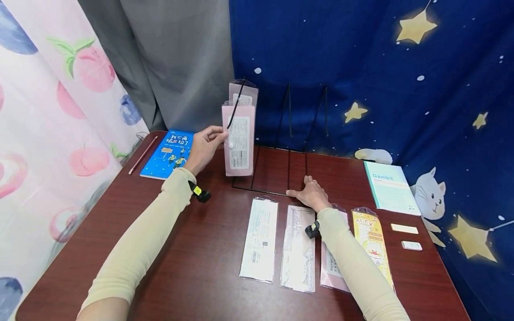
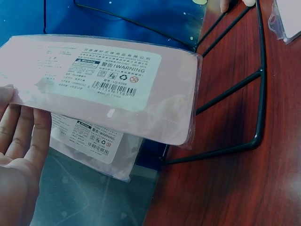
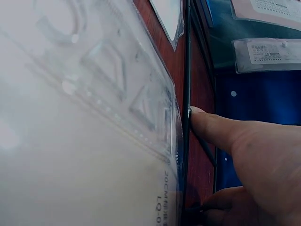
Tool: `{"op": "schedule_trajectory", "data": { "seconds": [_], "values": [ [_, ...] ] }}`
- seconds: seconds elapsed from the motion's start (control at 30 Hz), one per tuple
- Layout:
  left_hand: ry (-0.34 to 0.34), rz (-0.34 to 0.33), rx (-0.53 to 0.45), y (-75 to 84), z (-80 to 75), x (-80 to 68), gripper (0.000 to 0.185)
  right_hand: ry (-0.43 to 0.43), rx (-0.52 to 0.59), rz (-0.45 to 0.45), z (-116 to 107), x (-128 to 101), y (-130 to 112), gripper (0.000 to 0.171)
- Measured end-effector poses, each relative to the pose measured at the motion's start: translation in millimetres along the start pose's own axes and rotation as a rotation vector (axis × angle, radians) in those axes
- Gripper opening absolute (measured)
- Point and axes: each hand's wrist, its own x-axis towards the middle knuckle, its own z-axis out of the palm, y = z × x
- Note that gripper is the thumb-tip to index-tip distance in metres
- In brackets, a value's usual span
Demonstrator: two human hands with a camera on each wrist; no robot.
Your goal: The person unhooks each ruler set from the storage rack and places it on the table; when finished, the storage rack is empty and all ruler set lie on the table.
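Observation:
My left hand point(image 1: 206, 147) pinches the left edge of a pink ruler-set packet point(image 1: 239, 147) in clear plastic, thumb in front and fingers behind. The packet hangs upright at the left hook of a black wire rack point(image 1: 265, 192), label outward, with the hook's tip showing over its upper part. A second pink packet point(image 1: 246, 92) hangs behind it on the same hook. My right hand point(image 1: 311, 195) holds the rack's base at its front right corner. In the right wrist view its thumb point(image 3: 216, 129) lies against the front bar, beside a clear ruler-set packet point(image 3: 108, 80) on the table.
Several packets lie in a row before the rack, including a white one point(image 1: 259, 240) and a yellow one point(image 1: 371, 240). A blue book point(image 1: 166, 154) and a pencil point(image 1: 142, 156) lie left; a notebook point(image 1: 391, 187) and two small erasers point(image 1: 404, 228) lie right. Curtains hang behind.

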Motion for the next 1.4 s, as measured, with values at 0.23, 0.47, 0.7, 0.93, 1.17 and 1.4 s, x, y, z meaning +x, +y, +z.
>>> {"op": "schedule_trajectory", "data": {
  "seconds": [0.23, 0.47, 0.7, 0.93, 1.17, 1.4],
  "values": [
    [-0.025, -0.025, 0.029, 3.4, -3.0, -11.2, 0.036, -0.009, -0.003, 0.003, 1, -1, 0, 0.107],
    [-0.031, -0.028, 0.062, 6.7, -7.4, -20.1, 0.037, -0.019, 0.008, -0.002, 0, 0, 0, 0.106],
    [-0.033, -0.019, 0.107, 8.4, -12.0, -30.0, 0.038, -0.03, 0.001, 0.004, -1, 0, 1, 0.106],
    [-0.033, -0.027, 0.145, 9.7, -15.1, -40.8, 0.041, -0.037, 0.01, 0.004, -2, -1, -1, 0.107],
    [-0.04, -0.031, 0.163, 12.0, -18.1, -52.0, 0.042, -0.03, 0.006, -0.001, -1, -1, -1, 0.106],
    [-0.063, -0.035, 0.204, 14.6, -22.9, -67.4, 0.045, -0.034, 0.01, -0.004, -1, -1, -1, 0.106]
  ]
}}
